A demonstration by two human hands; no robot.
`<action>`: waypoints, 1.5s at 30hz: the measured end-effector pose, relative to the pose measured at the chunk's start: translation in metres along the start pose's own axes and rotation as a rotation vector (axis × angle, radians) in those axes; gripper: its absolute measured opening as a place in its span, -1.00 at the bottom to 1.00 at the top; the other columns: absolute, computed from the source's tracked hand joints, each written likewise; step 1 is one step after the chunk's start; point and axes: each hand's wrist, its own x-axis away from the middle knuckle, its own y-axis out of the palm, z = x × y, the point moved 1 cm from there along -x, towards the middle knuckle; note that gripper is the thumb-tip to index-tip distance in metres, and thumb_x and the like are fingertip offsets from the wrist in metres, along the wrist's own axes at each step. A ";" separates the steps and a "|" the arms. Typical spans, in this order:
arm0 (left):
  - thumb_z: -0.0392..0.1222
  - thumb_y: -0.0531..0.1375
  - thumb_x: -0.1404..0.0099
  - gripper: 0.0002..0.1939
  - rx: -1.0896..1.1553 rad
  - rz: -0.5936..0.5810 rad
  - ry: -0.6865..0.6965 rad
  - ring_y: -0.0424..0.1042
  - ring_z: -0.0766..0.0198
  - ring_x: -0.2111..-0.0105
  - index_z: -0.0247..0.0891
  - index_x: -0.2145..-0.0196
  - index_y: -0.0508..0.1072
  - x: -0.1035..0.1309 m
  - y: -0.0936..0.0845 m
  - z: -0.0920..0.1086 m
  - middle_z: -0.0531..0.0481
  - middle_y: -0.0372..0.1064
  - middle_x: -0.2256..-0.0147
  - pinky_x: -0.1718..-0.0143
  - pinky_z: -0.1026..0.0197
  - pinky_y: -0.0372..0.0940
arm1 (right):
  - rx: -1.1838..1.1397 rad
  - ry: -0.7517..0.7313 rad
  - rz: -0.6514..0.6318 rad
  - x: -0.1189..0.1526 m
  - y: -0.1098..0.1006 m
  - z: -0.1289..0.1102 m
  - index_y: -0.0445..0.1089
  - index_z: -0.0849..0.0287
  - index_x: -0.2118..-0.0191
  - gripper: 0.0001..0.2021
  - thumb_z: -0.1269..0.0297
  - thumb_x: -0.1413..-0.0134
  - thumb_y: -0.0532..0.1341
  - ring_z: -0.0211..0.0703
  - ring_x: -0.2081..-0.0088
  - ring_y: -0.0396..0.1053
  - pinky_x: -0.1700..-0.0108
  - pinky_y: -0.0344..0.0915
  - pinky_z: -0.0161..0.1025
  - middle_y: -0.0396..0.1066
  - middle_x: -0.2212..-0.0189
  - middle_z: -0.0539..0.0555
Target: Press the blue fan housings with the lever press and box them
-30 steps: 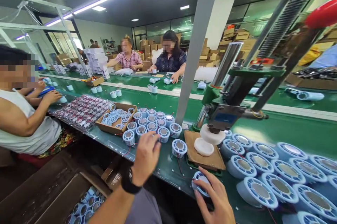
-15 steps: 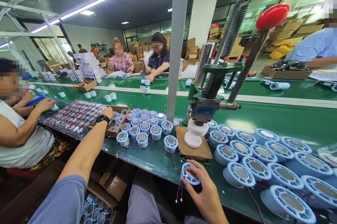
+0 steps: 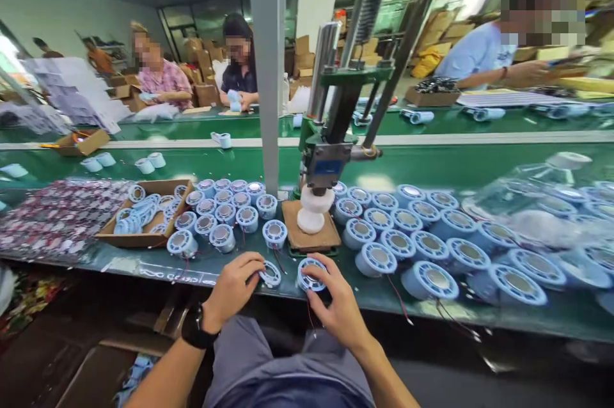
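Note:
Between the fingers of my left hand (image 3: 238,285) is a flat light-blue plastic ring (image 3: 270,274), held just above the near part of the bench. My right hand (image 3: 333,293) grips a round light-blue motor housing (image 3: 311,274) by its sides, near the bench edge. A slotted ring and a silver disc show on the housing's top, and thin red wires hang below it. Behind my hands stands a hand press (image 3: 330,162) with a white round pusher (image 3: 317,199) over a white round seat (image 3: 310,220). A similar housing (image 3: 275,235) sits left of the press.
A cardboard box (image 3: 144,240) of blue rings lies to the left, beside many wired metal parts (image 3: 57,216). Rows of housings (image 3: 429,279) fill the bench on the right. A grey post (image 3: 267,75) rises behind. Co-workers sit across the green conveyor (image 3: 220,165).
My left hand has come back from the box of rings with a ring in its fingers. My right hand still holds the housing. The view has turned to the right.

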 end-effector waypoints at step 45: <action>0.20 0.04 -0.34 -0.24 0.040 0.005 -0.349 0.25 -0.28 -0.13 -0.38 -0.31 0.13 -0.015 0.082 0.045 -0.37 0.19 -0.14 -0.17 -0.35 0.15 | 0.113 0.042 0.193 0.040 -0.012 -0.028 0.20 0.37 -0.24 -0.51 0.38 -0.21 0.07 -0.10 -0.15 0.28 -0.22 0.33 -0.19 0.32 -0.10 0.28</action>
